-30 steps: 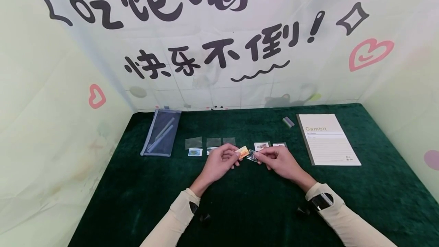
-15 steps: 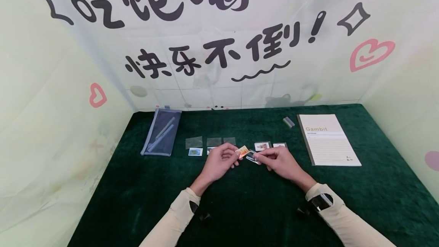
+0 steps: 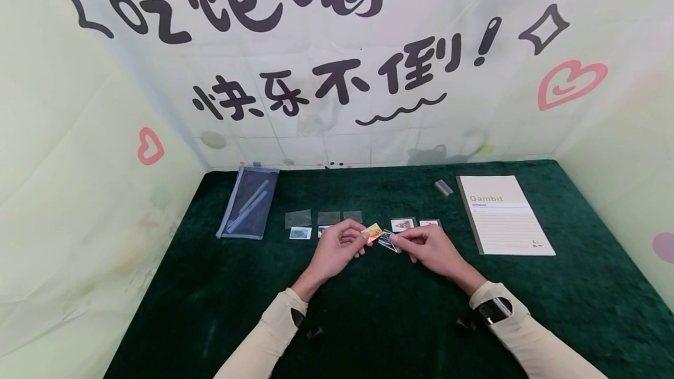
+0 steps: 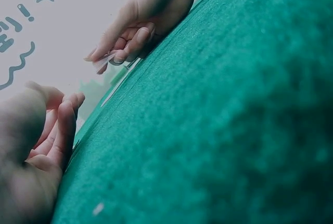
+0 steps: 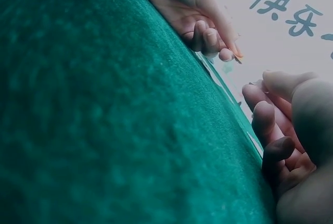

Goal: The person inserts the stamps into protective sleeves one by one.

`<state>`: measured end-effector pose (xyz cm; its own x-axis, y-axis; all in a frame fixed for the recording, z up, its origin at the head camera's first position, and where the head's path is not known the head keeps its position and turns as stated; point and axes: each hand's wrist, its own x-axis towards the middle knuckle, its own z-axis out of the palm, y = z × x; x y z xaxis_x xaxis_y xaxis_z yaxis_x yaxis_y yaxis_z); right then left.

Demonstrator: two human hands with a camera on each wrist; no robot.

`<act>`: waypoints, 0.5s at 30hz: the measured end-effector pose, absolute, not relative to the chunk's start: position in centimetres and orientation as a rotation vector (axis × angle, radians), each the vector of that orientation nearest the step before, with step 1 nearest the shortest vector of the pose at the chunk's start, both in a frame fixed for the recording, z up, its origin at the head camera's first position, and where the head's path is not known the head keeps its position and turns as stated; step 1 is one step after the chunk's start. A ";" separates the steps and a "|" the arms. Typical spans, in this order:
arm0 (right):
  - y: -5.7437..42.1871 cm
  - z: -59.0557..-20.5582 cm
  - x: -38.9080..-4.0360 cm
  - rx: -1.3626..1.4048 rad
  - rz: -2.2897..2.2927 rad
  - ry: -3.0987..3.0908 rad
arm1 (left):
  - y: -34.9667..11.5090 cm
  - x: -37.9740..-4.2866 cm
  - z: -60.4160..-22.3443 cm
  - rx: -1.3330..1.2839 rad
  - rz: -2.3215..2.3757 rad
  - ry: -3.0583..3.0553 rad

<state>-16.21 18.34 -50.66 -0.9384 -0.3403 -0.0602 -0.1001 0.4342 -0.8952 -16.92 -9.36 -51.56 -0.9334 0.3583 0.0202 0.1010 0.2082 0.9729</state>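
While the left hand [image 3: 338, 247] pinches a small orange card [image 3: 374, 232] on its right side, the right hand [image 3: 433, 249] (picture cards [image 3: 402, 224] lie just beyond it) pinches a clear sleeve [image 3: 387, 241] at its left.

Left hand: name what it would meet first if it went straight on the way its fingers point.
Probably the clear sleeve in the right hand, met by the card that the left hand holds; depth is unclear.

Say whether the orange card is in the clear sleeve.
Out: the left hand holds the orange card beside the clear sleeve in the right hand; whether edges touch, I cannot tell.
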 end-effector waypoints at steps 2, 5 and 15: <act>18.4 -50.7 -16.2 -0.382 -1.514 2.455 | -9.4 -16.9 -51.6 0.441 1.800 2.270; 18.4 -50.7 -16.3 -0.380 -1.514 2.455 | -9.4 -16.9 -51.6 0.436 1.798 2.271; 18.4 -50.8 -16.3 -0.367 -1.509 2.459 | -9.4 -17.0 -51.6 0.425 1.795 2.269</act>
<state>-16.32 18.38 -50.77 -0.9414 -0.3307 -0.0663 -0.0906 0.4372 -0.8948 -17.02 -9.39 -51.64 -0.9347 0.3553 0.0090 0.0905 0.2134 0.9728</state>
